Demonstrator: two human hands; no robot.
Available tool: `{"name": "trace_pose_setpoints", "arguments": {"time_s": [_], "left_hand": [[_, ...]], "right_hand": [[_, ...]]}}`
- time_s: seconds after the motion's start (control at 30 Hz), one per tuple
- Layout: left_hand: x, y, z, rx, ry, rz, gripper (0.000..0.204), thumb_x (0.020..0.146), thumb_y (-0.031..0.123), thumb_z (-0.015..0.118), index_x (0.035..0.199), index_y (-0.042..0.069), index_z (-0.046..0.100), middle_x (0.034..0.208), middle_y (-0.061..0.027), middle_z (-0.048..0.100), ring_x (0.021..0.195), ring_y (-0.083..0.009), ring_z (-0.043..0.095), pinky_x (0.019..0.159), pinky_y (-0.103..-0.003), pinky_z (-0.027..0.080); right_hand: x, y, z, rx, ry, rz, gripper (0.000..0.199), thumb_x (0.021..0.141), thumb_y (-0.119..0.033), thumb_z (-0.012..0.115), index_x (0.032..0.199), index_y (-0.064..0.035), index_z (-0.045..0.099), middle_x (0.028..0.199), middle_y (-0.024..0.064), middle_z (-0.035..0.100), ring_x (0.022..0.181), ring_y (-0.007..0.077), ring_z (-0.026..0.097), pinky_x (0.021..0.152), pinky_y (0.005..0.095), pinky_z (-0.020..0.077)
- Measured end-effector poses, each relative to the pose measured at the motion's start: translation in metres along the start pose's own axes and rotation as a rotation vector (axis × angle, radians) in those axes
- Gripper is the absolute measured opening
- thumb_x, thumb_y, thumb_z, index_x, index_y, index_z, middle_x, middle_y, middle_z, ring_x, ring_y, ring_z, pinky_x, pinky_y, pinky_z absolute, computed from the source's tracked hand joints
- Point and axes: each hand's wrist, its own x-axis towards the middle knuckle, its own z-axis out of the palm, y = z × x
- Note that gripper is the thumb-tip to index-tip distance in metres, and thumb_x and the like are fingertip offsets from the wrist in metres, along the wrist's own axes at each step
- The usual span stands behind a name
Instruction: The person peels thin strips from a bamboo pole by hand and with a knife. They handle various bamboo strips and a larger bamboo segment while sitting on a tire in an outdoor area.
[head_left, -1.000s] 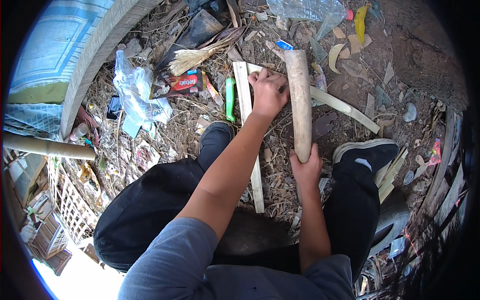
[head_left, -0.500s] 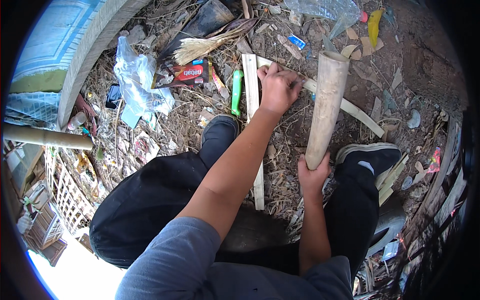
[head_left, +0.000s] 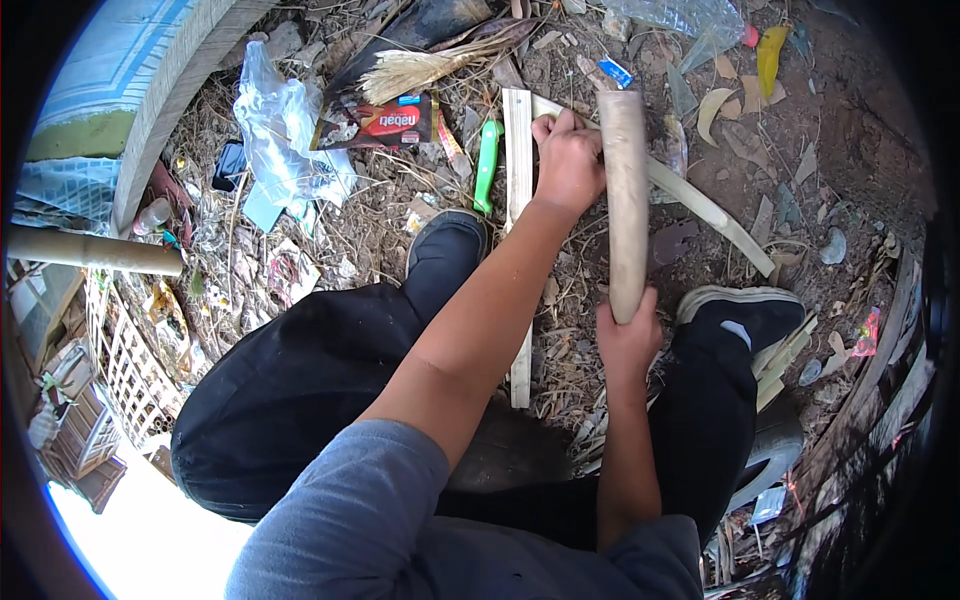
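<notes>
I squat over littered dirt. My right hand (head_left: 625, 335) grips the lower end of a pale bamboo tube (head_left: 625, 190), which stands nearly straight up in the picture. My left hand (head_left: 568, 160) is curled around the tube's upper left side, close to its top. Under that hand a thin pale bamboo strip (head_left: 715, 220) runs off to the lower right. A flat wooden slat (head_left: 519, 140) lies just left of my left forearm, and a green-handled tool (head_left: 487, 165) lies beside it.
My black shoes (head_left: 450, 235) (head_left: 745, 310) flank the tube. A clear plastic bag (head_left: 285, 140), a red snack wrapper (head_left: 385, 122) and a dry grass bundle (head_left: 430, 65) lie at upper left. A pole (head_left: 90, 250) and a lattice crate (head_left: 120, 370) sit left.
The tube has swung from a tilt to nearly upright. My left hand has moved right, off the slat and onto the tube's upper part. My right hand has kept its hold.
</notes>
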Motion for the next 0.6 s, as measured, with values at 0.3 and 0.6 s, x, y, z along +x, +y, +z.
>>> {"name": "trace_pose_setpoints", "arguments": {"time_s": [0.3, 0.6], "left_hand": [[-0.003, 0.000, -0.001, 0.003, 0.003, -0.077, 0.013, 0.063, 0.019, 0.083, 0.073, 0.016, 0.075, 0.066, -0.0004, 0.061, 0.082, -0.0201, 0.055, 0.087, -0.041, 0.031], [-0.004, 0.004, -0.003, -0.052, 0.028, -0.055, 0.013, 0.063, 0.016, 0.082, 0.074, 0.016, 0.076, 0.066, 0.0013, 0.062, 0.080, -0.0197, 0.054, 0.086, -0.040, 0.031]], "right_hand": [[0.003, -0.003, -0.003, -0.179, -0.134, 0.121, 0.048, 0.077, -0.019, 0.078, 0.114, 0.0007, 0.054, 0.087, 0.0249, 0.068, 0.081, 0.0439, 0.069, 0.069, 0.0473, 0.0544], [-0.002, -0.002, -0.005, -0.045, -0.016, 0.019, 0.046, 0.078, -0.023, 0.077, 0.112, -0.0012, 0.054, 0.086, 0.0264, 0.067, 0.080, 0.0466, 0.066, 0.066, 0.0499, 0.0518]]}}
